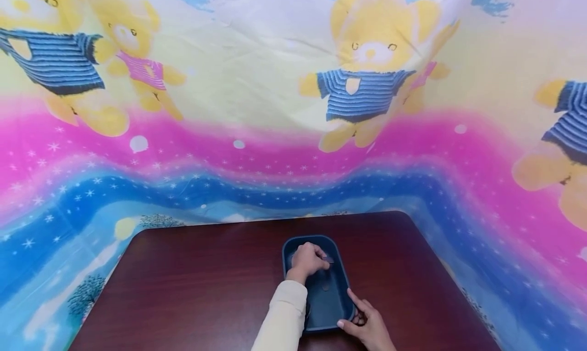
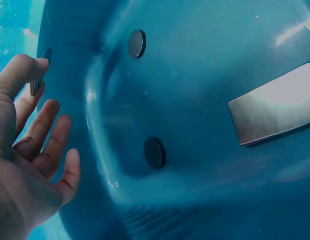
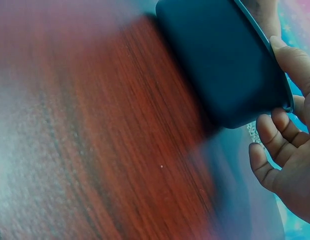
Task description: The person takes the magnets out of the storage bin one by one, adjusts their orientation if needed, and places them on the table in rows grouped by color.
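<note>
Closest in, right hand (image 1: 367, 323) at the near right corner of a dark blue tray (image 1: 330, 305), thumb at the rim and fingers curled about the outer wall: a firm right grip on the tray. Just beside, cream sleeve (image 1: 282, 315) across the tray's left edge, in the way of a full look at that side. Within the tray, by the left wrist view, two dark round discs (image 2: 155, 152) apart from each other, plus a shiny rectangular metal block (image 2: 274, 107) apart from both. Farther up, over the tray's far half and hiding some of it, left hand (image 1: 308, 262), grip pinching a thin dark piece (image 2: 37, 86), other fingers loosely bent. Around the tray, reddish-brown worktop (image 1: 206, 274). Beyond, a hanging creased cloth (image 1: 238, 60) with yellow teddy bears and pink and blue bands.
</note>
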`<action>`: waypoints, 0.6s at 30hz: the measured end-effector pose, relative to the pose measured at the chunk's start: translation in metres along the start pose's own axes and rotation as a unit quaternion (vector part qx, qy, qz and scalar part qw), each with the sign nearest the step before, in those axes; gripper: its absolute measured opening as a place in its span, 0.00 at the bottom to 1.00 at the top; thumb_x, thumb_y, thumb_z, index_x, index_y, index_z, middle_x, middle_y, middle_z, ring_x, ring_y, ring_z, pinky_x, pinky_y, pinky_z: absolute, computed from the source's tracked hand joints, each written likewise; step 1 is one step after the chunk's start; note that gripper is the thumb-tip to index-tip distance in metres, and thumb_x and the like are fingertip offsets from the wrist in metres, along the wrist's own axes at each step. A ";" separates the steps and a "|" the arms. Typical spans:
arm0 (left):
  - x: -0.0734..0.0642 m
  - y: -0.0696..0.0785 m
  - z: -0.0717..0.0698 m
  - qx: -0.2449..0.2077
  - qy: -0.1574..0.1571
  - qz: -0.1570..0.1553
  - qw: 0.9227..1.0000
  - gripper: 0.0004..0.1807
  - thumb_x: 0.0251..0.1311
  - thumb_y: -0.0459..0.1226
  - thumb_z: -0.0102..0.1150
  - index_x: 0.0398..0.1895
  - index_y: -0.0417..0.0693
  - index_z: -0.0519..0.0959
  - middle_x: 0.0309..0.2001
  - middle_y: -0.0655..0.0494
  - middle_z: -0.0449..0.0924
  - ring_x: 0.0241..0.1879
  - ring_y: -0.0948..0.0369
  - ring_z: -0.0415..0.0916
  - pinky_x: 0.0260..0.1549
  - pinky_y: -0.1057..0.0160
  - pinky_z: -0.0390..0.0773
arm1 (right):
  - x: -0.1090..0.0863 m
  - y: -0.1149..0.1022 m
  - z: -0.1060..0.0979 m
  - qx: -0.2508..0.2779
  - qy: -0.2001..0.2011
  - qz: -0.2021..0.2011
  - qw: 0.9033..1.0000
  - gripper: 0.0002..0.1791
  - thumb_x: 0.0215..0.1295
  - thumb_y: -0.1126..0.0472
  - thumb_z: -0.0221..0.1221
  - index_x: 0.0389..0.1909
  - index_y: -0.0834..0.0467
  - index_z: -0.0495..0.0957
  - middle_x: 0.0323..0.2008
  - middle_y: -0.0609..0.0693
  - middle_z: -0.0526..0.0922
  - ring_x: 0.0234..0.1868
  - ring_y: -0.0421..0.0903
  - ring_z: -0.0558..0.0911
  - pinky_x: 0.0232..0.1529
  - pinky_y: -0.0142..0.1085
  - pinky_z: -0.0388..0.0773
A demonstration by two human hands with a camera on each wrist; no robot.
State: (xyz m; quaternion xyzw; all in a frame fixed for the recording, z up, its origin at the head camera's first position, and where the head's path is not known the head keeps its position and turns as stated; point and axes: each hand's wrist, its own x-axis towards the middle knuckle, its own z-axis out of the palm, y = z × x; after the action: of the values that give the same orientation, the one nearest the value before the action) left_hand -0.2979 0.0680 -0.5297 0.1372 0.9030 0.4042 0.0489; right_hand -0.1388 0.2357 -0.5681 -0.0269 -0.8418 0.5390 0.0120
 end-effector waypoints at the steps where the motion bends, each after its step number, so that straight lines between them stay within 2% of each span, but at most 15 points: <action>1: 0.000 0.000 0.000 0.001 0.001 -0.001 1.000 0.06 0.43 0.43 0.73 0.23 0.58 0.83 0.25 0.70 0.76 0.21 0.68 0.70 0.23 0.63 0.72 | 0.000 0.000 0.000 0.000 0.000 -0.002 1.000 0.39 0.48 0.59 0.70 0.63 0.60 0.68 0.25 0.51 0.64 0.23 0.40 0.68 0.25 0.31 0.69; 5: -0.003 0.001 -0.002 0.007 0.003 -0.001 1.000 0.07 0.43 0.43 0.73 0.23 0.57 0.83 0.25 0.70 0.76 0.22 0.69 0.69 0.25 0.63 0.72 | 0.000 0.000 0.001 0.002 0.001 -0.005 1.000 0.39 0.48 0.59 0.70 0.63 0.60 0.67 0.25 0.51 0.63 0.23 0.40 0.67 0.25 0.31 0.69; 8: -0.007 0.004 -0.005 0.016 0.007 0.011 1.000 0.07 0.43 0.43 0.73 0.23 0.58 0.82 0.25 0.70 0.75 0.22 0.69 0.69 0.25 0.63 0.72 | 0.000 0.000 0.001 0.003 -0.003 0.002 1.000 0.40 0.48 0.58 0.70 0.64 0.60 0.67 0.25 0.50 0.63 0.22 0.40 0.67 0.25 0.31 0.69; 14: -0.016 0.015 -0.018 0.024 0.040 0.051 0.998 0.08 0.42 0.45 0.73 0.23 0.58 0.82 0.28 0.67 0.76 0.24 0.68 0.69 0.24 0.65 0.73 | 0.001 -0.003 0.000 -0.001 -0.016 0.024 1.000 0.41 0.49 0.56 0.70 0.65 0.60 0.65 0.24 0.51 0.64 0.22 0.42 0.67 0.25 0.32 0.69; 18: -0.024 0.017 -0.028 0.023 0.061 0.062 0.996 0.08 0.41 0.45 0.73 0.24 0.57 0.82 0.31 0.65 0.76 0.26 0.68 0.68 0.24 0.66 0.73 | 0.002 -0.006 -0.001 -0.002 -0.031 0.024 0.999 0.42 0.49 0.55 0.70 0.66 0.61 0.63 0.24 0.51 0.65 0.21 0.42 0.68 0.24 0.32 0.70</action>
State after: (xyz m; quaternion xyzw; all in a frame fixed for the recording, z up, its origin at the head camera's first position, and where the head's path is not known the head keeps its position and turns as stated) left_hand -0.2767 0.0519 -0.4992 0.1693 0.9029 0.3936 -0.0346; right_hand -0.1413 0.2340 -0.5626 -0.0308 -0.8418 0.5382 -0.0270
